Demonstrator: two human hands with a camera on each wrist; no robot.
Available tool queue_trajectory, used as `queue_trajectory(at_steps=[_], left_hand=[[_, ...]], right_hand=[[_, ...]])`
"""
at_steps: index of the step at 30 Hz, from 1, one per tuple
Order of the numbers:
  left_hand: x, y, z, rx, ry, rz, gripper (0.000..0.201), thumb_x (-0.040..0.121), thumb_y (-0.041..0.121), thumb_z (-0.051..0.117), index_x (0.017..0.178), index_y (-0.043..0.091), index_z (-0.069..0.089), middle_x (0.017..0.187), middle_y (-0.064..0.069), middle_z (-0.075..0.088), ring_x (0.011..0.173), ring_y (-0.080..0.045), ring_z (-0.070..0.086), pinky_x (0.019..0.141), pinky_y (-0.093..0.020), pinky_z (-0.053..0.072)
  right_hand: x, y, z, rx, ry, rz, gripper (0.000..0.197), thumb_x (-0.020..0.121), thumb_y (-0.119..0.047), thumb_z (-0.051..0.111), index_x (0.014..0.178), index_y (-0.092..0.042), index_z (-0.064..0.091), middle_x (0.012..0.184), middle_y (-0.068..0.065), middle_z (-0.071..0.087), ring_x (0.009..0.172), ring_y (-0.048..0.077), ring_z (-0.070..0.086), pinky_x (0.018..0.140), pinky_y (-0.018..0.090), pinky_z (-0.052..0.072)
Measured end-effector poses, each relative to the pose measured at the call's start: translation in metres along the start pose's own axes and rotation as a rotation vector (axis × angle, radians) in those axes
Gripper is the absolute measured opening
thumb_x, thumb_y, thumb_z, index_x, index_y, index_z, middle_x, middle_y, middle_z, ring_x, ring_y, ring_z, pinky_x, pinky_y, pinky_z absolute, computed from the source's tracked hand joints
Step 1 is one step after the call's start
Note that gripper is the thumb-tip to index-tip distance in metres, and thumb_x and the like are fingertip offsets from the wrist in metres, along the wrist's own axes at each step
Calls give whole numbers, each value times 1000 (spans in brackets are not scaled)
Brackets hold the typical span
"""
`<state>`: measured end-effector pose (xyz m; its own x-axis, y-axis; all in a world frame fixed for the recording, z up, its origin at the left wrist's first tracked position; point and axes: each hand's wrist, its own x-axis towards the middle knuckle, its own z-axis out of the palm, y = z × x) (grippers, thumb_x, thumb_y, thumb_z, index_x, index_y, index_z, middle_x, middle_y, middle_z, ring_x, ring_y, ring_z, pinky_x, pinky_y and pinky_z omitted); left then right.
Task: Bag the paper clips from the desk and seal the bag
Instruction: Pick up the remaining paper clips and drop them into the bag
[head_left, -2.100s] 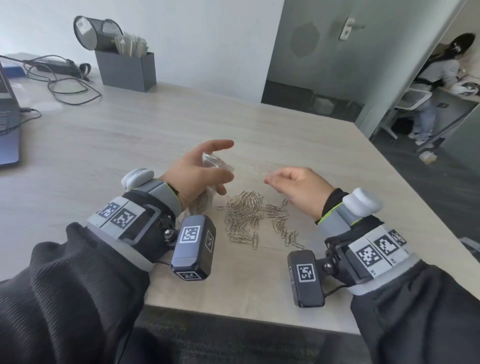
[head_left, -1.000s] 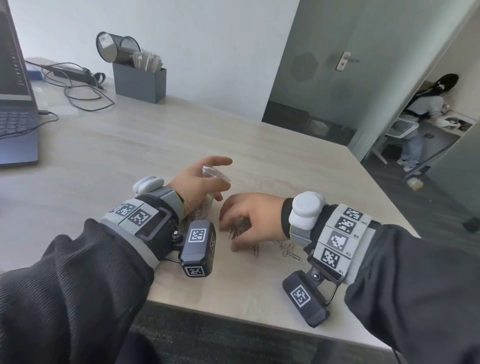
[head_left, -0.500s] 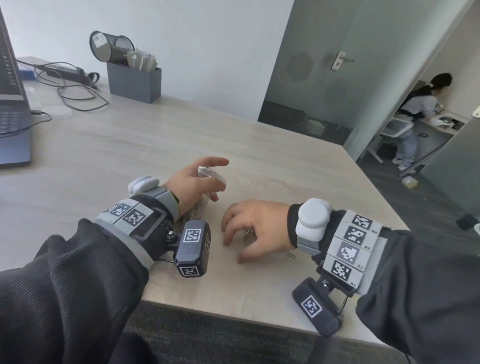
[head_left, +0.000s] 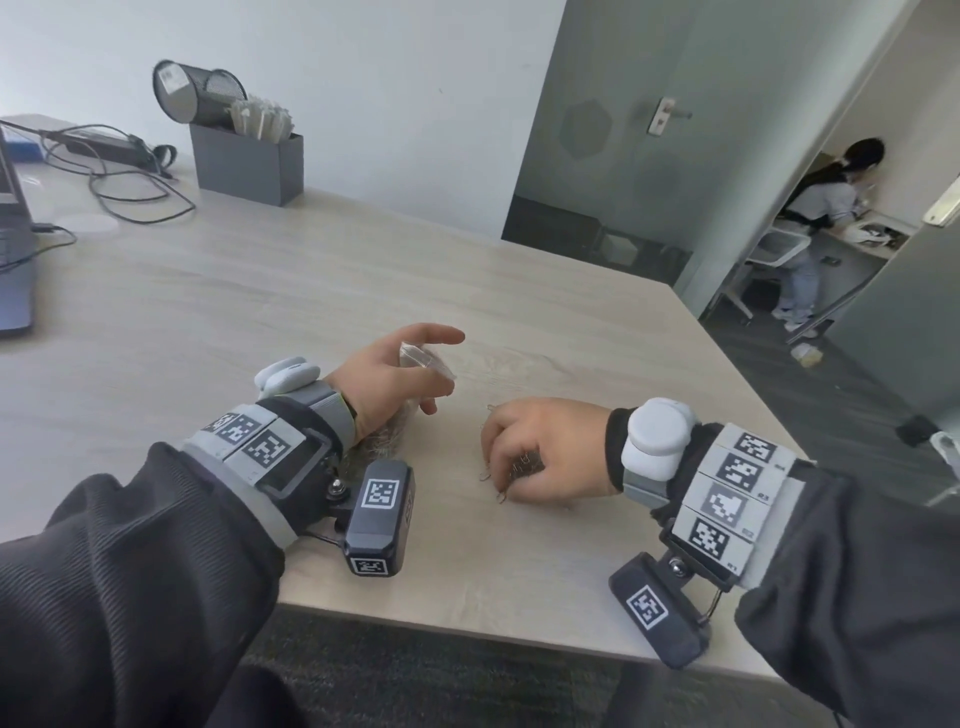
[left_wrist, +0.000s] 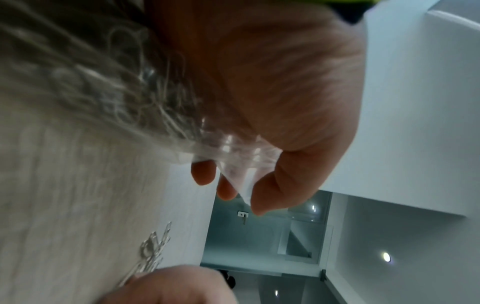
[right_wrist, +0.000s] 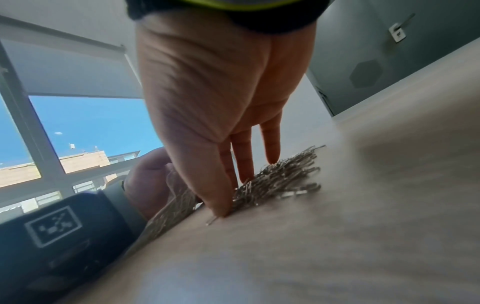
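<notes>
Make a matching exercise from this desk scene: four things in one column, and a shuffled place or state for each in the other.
Things:
1. clear bag
2. paper clips
3. mesh cup
4. laptop

Places or states:
A. tipped over on the grey box
B. at the desk's far left edge
C. held in the left hand
D. heaped on the desk under the right hand

Pairs: 1-C, 2-D, 3-A, 4-B

Silver paper clips (head_left: 522, 464), clear bag (head_left: 425, 359), pale wood-grain desk (head_left: 291, 291), black sleeves (head_left: 130, 582).
</notes>
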<state>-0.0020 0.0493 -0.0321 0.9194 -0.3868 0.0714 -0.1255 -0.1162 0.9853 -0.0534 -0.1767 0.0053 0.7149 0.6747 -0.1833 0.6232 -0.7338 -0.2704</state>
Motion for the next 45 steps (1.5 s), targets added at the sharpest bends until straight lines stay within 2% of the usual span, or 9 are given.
queue_trajectory(at_steps=[4,6,10,13,21,28,33,38,45], left_hand=[[-1,0,8,23,-29,7,51,68,35,75,117,49,68,103,-23,72,77,-19,69,91,-43,50],[-1,1,11,10,-32,3,54,63,38,75,116,48,69,103,-25,72,77,-19,68,93,-46,51],[6,4,23,19,-20,-27,54,61,44,72,115,50,68,102,-25,73,80,-21,69,102,-56,49],[12,4,34,29,-23,-27,52,62,45,72,112,54,67,102,-24,74,82,-22,68,103,-57,49],[8,2,41,20,-55,31,63,63,34,80,122,48,64,87,-17,72,76,-17,67,87,-43,54],[5,1,40,55,-122,69,74,58,43,85,128,45,62,103,-15,74,78,-11,67,83,-33,55],[6,0,39,142,-122,43,66,59,47,83,120,52,62,107,-12,76,82,-18,69,91,-47,57],[4,6,39,218,-122,13,48,61,43,80,108,40,69,105,-10,77,83,-16,69,93,-45,56],[2,8,40,254,-71,29,42,62,46,77,101,36,67,106,-9,74,76,-14,63,85,-45,56]], right_hand=[[-13,16,-9,71,152,107,9,77,-22,77,85,-25,75,105,-9,64,99,1,56,88,17,40],[-17,25,-13,108,235,229,21,75,-35,79,95,-31,72,109,-12,62,103,1,54,88,20,39],[-20,30,-15,57,52,508,76,56,-77,69,125,-50,49,134,-14,45,125,10,44,107,37,38],[-13,20,-12,-5,-64,518,91,50,-84,64,132,-56,36,145,-12,38,135,16,36,110,43,36],[-2,4,-4,-66,-9,406,46,71,-59,68,114,-48,57,123,-10,48,117,19,47,101,44,42],[-5,19,0,60,109,431,23,76,-29,72,98,-38,69,107,-5,54,96,14,57,91,36,48],[-7,25,1,77,160,466,17,75,-24,71,83,-39,68,99,-10,56,85,10,57,80,29,50],[-6,23,0,102,174,517,20,74,-19,67,81,-37,67,86,-11,57,76,19,63,69,37,57],[-10,24,-2,138,213,580,20,74,-14,66,81,-33,69,86,-7,65,78,18,64,73,34,56]])
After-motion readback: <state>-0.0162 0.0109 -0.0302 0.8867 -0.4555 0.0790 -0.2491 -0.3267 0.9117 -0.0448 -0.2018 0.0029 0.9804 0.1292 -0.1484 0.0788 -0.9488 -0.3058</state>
